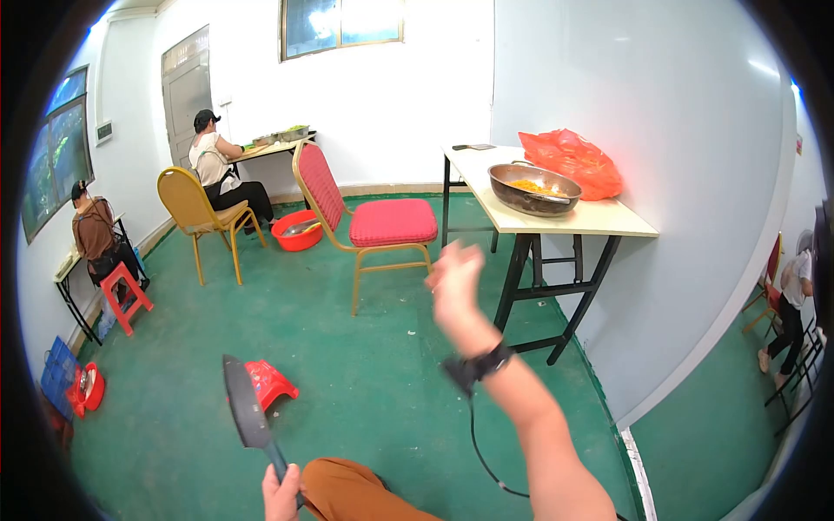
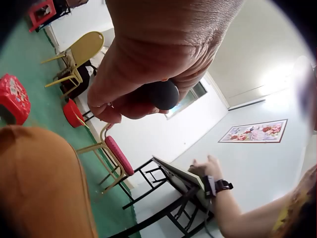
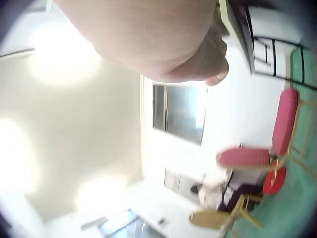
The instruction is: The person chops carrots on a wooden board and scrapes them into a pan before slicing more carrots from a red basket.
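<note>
My left hand [image 1: 282,495] grips the dark handle of a kitchen knife [image 1: 248,408], low in the head view beside my knee. The broad, dark grey blade points up, with small pale marks on its face. In the left wrist view, the rounded handle end [image 2: 166,94] shows between thumb and fingers. My right hand [image 1: 458,282] is raised ahead of me, slightly blurred, its fingers loosely bent and nothing visible in them. It overlaps the floor between the red chair [image 1: 395,221] and the table [image 1: 599,220]. In the right wrist view, its thumb [image 3: 215,78] shows below the palm.
On the table stand a metal pan [image 1: 530,204] with orange food, a red plastic bag [image 1: 573,161] and a cleaver [image 1: 473,147]. A red stool [image 1: 269,382] lies behind the knife. A yellow chair [image 1: 200,204], a red basin [image 1: 297,233] and several people appear farther off. A cable [image 1: 478,447] trails from my right wrist.
</note>
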Available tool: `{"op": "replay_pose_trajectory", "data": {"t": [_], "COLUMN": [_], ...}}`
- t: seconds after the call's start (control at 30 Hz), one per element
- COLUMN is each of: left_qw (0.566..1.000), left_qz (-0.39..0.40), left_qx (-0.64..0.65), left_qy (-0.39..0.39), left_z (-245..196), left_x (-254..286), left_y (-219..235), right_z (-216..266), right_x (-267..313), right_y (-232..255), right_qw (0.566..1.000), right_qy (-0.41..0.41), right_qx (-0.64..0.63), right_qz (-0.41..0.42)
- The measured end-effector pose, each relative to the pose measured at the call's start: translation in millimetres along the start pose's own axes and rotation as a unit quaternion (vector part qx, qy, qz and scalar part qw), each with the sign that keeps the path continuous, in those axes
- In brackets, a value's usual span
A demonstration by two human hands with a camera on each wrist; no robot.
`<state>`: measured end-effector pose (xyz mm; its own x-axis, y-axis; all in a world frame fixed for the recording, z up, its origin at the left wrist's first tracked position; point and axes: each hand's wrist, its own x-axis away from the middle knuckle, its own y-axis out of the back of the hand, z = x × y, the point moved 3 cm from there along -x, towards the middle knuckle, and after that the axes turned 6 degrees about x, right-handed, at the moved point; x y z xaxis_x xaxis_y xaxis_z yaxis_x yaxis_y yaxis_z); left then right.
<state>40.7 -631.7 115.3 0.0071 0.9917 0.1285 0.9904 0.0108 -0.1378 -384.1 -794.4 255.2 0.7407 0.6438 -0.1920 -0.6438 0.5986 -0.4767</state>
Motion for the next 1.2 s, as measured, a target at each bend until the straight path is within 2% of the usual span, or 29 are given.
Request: {"op": "replay_pose_trajectory", "data": {"t": [0.03,0.07,0.1,0.17,0.23,0.3,0.33,0.4,0.43,0.5,0.53,0.63,0.67,0.73,0.8,0.9,0.93,1.0,1.1,1.2], "left_qw": [1.000,0.999,0.998,0.995,0.991,0.985,0.981,0.976,0.973,0.966,0.963,0.948,0.946,0.940,0.936,0.931,0.935,0.939,0.925,0.908], "left_qz": [-0.014,-0.037,-0.059,-0.095,-0.135,-0.173,-0.194,-0.219,-0.230,-0.257,-0.267,-0.311,-0.318,-0.332,-0.342,-0.356,-0.345,-0.328,-0.345,-0.373], "left_qx": [0.002,-0.009,-0.021,-0.005,0.005,0.008,0.014,0.013,0.012,0.024,0.037,0.058,0.061,0.068,0.076,0.078,0.077,0.080,0.111,0.138], "left_qy": [0.020,0.019,0.019,0.019,0.020,0.020,0.019,0.009,0.004,-0.009,-0.016,-0.031,-0.032,-0.032,-0.035,-0.033,-0.043,-0.062,-0.117,-0.131], "left_z": [-11.9,-17.8,-21.5,-19.4,-17.8,-18.1,-21.4,-21.6,-20.2,-14.0,-15.0,-13.3,-14.9,-12.1,-5.1,-3.3,-7.1,-12.4,11.6,-3.0], "left_x": [4.8,7.6,8.2,8.0,11.3,16.8,21.7,29.6,30.9,35.2,40.2,49.7,53.7,63.9,72.7,84.2,87.3,97.0,99.9,128.8], "left_y": [6.6,15.3,23.3,42.3,59.7,71.8,74.3,86.6,94.1,107.9,110.4,117.4,119.8,127.2,137.7,152.2,156.3,163.2,201.2,189.8], "right_z": [18.3,20.5,52.9,75.6,77.8,72.0,74.9,84.5,88.5,93.2,95.9,90.6,89.8,77.4,71.3,64.0,68.4,72.0,67.1,46.6], "right_x": [-51.6,-120.0,-131.9,-176.1,-218.1,-252.5,-259.9,-256.4,-261.1,-267.7,-268.1,-284.1,-291.8,-293.8,-288.8,-275.6,-251.6,-216.8,-169.8,-119.0], "right_y": [24.3,54.2,67.0,98.8,130.5,167.5,179.4,183.9,184.8,181.0,176.9,176.7,175.1,177.3,176.9,173.8,164.5,145.0,102.7,53.7], "right_qw": [0.996,0.984,0.962,0.956,0.964,0.979,0.982,0.983,0.989,0.991,0.994,0.991,0.988,0.982,0.985,0.981,0.989,0.994,0.996,0.987], "right_qy": [0.021,0.093,0.098,-0.008,-0.106,-0.118,-0.096,-0.061,-0.059,-0.054,-0.047,0.021,-0.040,-0.035,0.002,-0.044,-0.015,-0.041,-0.073,-0.124], "right_qx": [-0.044,-0.006,0.034,0.014,0.033,0.082,0.101,0.129,0.097,0.064,-0.004,-0.051,-0.115,-0.147,-0.150,-0.166,-0.133,-0.101,-0.048,-0.030], "right_qz": [-0.075,-0.154,-0.254,-0.291,-0.243,-0.147,-0.128,-0.114,-0.089,-0.106,-0.102,-0.119,-0.096,-0.110,-0.088,-0.090,-0.066,-0.030,0.029,0.101]}}
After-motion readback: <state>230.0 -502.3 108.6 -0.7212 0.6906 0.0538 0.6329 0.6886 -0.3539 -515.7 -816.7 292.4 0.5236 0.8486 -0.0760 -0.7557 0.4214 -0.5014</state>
